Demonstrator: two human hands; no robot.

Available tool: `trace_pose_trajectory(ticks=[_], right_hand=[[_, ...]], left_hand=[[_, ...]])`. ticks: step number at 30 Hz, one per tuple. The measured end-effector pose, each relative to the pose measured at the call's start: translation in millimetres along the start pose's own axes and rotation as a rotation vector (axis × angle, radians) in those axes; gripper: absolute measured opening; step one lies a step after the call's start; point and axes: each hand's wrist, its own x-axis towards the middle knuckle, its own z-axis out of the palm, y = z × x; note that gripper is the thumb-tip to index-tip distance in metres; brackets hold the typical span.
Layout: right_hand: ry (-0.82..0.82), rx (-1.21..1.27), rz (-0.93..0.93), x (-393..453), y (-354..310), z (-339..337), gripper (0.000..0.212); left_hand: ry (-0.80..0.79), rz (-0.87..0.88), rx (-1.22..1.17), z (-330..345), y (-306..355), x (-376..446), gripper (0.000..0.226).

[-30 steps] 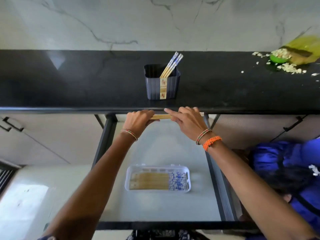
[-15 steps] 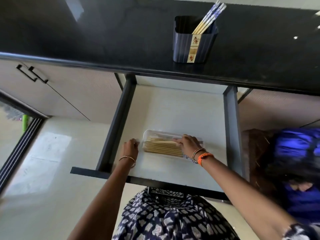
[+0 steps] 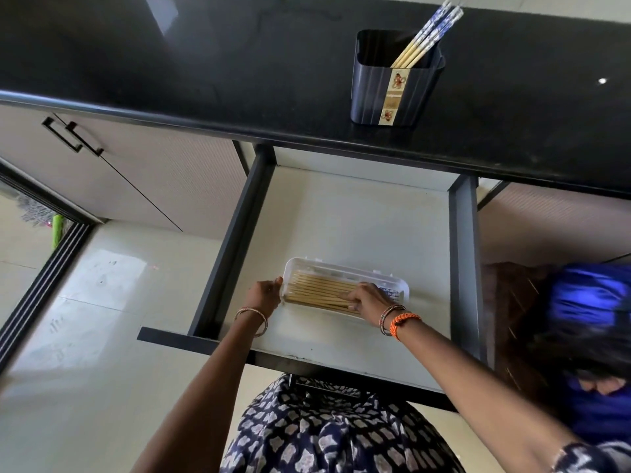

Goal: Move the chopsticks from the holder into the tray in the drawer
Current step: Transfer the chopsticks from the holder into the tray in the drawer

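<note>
Placing step: my right hand (image 3: 363,297) lies flat, fingers spread, settling chopsticks (image 3: 317,291) in tray (image 3: 345,268); left hand (image 3: 266,294) steadies its end (loosely curled). Next: reach for holder (image 3: 397,93) on worktop (image 3: 205,63).

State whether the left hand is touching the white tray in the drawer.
Touching: the head view shows the left hand fingertips pressed against the tray's left end.

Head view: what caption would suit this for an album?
Right hand lays chopsticks in the drawer tray; left hand steadies it.
</note>
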Motion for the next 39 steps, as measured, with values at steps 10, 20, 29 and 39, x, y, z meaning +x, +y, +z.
trace_pose_trajectory(ticks=[10,20,29,39], right_hand=[[0.018,-0.131,-0.094,-3,-3,-2,0.036],[0.005,-0.158,-0.108,-4,-10,-77,0.031],[0.881,0.255,-0.177,30,-22,-322,0.019],[1.124,0.633,0.117,100,7,-421,0.030]], left_hand=[[-0.046,-0.047,-0.026,2,-1,-4,0.051],[0.114,-0.238,-0.340,-18,19,19,0.052],[0.335,0.838,0.095,-57,257,13,0.033],[0.273,0.926,0.537,-62,356,62,0.046]])
